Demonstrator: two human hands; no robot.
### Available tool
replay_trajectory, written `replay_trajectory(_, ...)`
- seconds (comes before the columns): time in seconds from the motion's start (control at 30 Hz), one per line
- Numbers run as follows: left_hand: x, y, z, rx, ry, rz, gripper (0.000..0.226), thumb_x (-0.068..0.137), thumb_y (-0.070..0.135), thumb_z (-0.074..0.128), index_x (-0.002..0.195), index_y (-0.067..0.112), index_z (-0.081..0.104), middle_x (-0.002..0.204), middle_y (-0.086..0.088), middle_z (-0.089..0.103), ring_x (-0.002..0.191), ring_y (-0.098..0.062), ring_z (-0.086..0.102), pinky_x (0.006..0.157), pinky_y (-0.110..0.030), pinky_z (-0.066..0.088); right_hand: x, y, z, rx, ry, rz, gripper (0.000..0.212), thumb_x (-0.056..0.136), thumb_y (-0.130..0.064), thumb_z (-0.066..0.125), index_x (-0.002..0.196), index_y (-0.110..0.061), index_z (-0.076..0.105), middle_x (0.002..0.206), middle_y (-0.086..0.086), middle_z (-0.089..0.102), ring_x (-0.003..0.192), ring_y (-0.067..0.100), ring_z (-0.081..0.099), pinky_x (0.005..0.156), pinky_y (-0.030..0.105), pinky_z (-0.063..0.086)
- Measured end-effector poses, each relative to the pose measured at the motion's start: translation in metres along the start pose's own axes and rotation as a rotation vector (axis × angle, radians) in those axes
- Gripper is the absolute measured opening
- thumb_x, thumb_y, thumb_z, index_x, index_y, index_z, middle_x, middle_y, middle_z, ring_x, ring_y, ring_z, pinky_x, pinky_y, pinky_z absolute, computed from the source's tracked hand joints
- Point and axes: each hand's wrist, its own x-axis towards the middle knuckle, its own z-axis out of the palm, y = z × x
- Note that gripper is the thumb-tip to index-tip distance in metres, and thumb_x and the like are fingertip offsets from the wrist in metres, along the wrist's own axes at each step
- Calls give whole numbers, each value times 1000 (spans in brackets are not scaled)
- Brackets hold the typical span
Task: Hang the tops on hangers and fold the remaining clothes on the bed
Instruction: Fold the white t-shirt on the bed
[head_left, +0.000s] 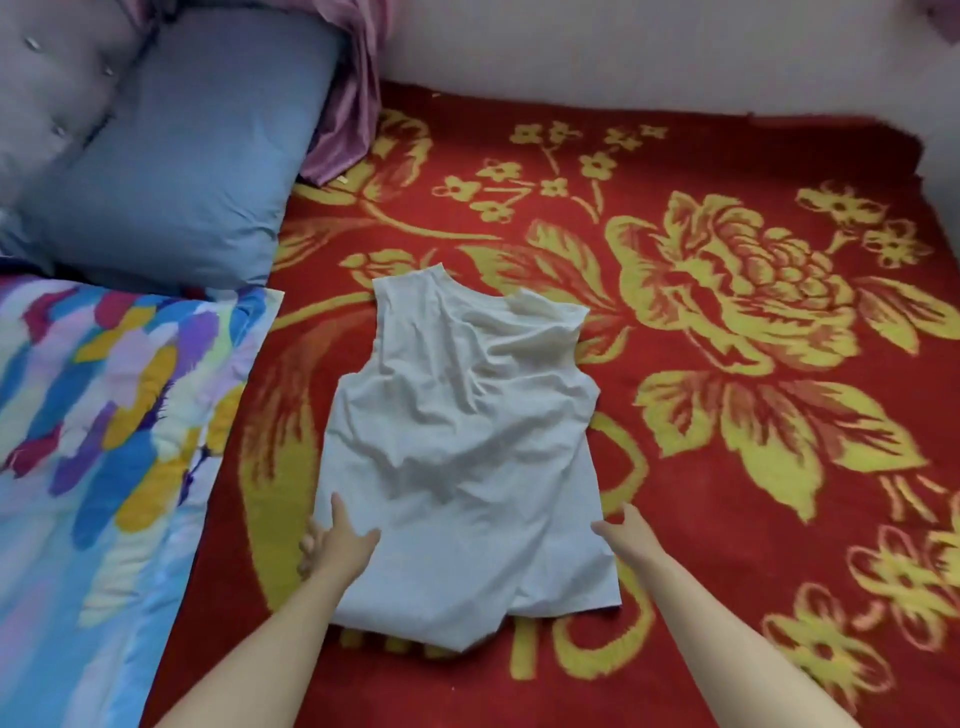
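Note:
A white sleeveless top (462, 447) lies flat and wrinkled on the bed, neck end away from me and hem toward me. My left hand (335, 540) is at its left side edge near the hem. The thumb and forefinger lie on the cloth and the other fingers curl at the edge, pinching it. My right hand (623, 527) is at the right side edge, fingers straight on the blanket and thumb touching the cloth. No hanger is in view.
The bed is covered by a red blanket (701, 519) with yellow flowers. A blue pillow (176, 171) and a multicoloured quilt (104, 441) lie at the left. A pink cloth (348, 104) hangs at the far left corner by the wall.

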Motion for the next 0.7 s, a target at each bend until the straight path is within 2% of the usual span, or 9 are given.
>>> replay_trajectory(0.07,9,-34,22,-15,-22,-64,81,92,41,51,150,25,-3,155,-16,6,139,-38,13,110,-46,22,-4,18,21,-14,7,38,63,86,-22,59,142,-9,31,135,13,45,126,31,42,99,38,38)
replay_trajectory(0.17,27,-75,46,-85,-18,-105,78,86,31,59,149,24,13,145,-18,31,129,-40,32,106,-48,31,5,49,46,-17,67,-29,40,82,-8,56,121,-10,51,104,3,60,90,18,56,70,28,45)
replay_trajectory(0.2,35,-88,54,-107,-7,-117,78,85,29,60,148,22,16,143,-18,34,128,-41,34,105,-49,32,8,58,54,-10,104,-39,41,80,-6,57,120,-10,53,106,3,62,87,16,56,67,26,44)
replay_trajectory(0.3,50,-103,66,-200,57,-154,80,85,28,63,149,15,17,145,-19,36,129,-41,36,106,-51,31,19,81,72,74,106,-81,71,76,-9,65,140,-18,36,129,-2,53,115,22,51,94,38,43)
replay_trajectory(0.37,55,-103,66,-335,107,-120,76,84,26,66,145,8,25,143,-19,40,127,-39,41,104,-49,36,27,88,78,115,115,-90,81,74,-12,69,144,-18,29,132,-3,50,122,21,48,98,38,41)
replay_trajectory(0.47,53,-108,79,-588,135,-139,62,85,20,68,136,5,37,129,-10,51,113,-28,51,92,-36,42,39,102,90,108,159,-10,72,74,-15,68,139,-16,37,128,3,56,113,23,54,86,33,41)
replay_trajectory(0.57,48,-107,81,-817,119,-144,44,86,18,66,125,8,49,113,-5,55,99,-20,51,81,-30,39,48,109,92,119,285,137,70,77,-29,67,137,-14,34,128,15,53,116,36,51,92,45,44)
replay_trajectory(0.63,50,-112,80,-902,105,-128,31,88,15,62,117,12,56,110,-5,58,99,-20,53,81,-30,39,54,111,89,53,367,208,58,83,-27,63,134,-12,38,128,20,49,117,39,48,93,42,41)
replay_trajectory(0.7,53,-115,78,-981,123,-100,26,88,9,60,113,14,58,110,-7,61,99,-22,56,83,-32,42,56,110,82,-37,403,224,39,87,-26,59,122,-12,51,129,23,45,120,39,42,97,38,35)
